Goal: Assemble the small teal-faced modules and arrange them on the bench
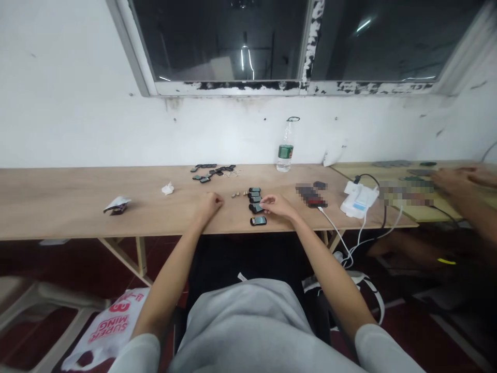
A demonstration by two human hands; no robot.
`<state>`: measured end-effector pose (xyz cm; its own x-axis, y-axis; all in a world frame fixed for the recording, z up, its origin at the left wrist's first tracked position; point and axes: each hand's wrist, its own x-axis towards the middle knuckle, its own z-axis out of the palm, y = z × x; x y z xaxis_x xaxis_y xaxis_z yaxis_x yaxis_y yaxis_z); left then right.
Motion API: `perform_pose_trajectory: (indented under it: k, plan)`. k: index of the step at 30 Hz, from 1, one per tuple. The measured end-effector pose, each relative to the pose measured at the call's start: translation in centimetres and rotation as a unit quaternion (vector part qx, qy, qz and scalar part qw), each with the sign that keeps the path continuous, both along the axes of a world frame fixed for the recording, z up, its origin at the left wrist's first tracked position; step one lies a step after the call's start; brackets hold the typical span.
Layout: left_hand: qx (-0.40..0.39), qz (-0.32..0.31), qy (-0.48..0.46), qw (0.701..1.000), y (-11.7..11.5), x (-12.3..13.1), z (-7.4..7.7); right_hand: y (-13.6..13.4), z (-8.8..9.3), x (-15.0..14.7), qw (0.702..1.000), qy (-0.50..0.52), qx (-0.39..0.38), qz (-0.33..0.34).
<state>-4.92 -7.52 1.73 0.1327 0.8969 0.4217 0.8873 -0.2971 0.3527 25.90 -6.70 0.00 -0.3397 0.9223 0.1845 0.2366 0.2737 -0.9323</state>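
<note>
- Head view: the right hand (276, 205) rests on the wooden table (77, 199), fingers bent, with its tips touching the right end of a small dark device (256, 208). Whether they truly grip it I cannot tell.
- That device is the nearest in a short row of similar devices (254, 195); one more device (258, 220) lies just in front, near the table edge.
- The left hand (212, 201) lies curled into a loose fist on the table, left of the row and apart from it, beside a few beige bits (235, 195).
- Each device is flat, black and rounded, with a greyish glossy face.
- A clear bottle (285, 151) with a green label stands by the wall; its print is too small to read.
- A white bag (112, 326) on the floor reads "SUPER MING" in red.
</note>
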Motion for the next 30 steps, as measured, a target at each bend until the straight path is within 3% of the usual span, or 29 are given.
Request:
perform_pose_trajectory:
  k: [6,14,22,25,28,30]
  plan:
    - [-0.015,-0.017,-0.013,1.0,0.1,0.9,-0.5,-0.8,0.0,-0.7,0.998,-0.065,0.01,-0.004]
    - [-0.015,-0.046,-0.035,0.998,0.0,1.6,-0.7,-1.6,1.6,-0.4,0.965,-0.204,0.131,-0.097]
    - [-0.016,-0.063,-0.064,0.996,-0.5,1.7,0.2,-4.6,4.6,-0.2,0.958,-0.256,0.132,0.018]
    - [-0.034,-0.145,-0.06,0.987,-1.3,2.1,1.3,-4.8,4.6,-0.4,0.95,-0.277,0.132,0.056]
    - [-0.076,-0.287,-0.03,0.954,-2.4,3.2,2.2,-4.6,4.5,-0.4,0.945,-0.292,0.118,0.091]
    - [-0.087,-0.34,-0.002,0.936,-3.2,4.4,2.4,-4.5,4.4,-0.4,0.943,-0.297,0.111,0.104]
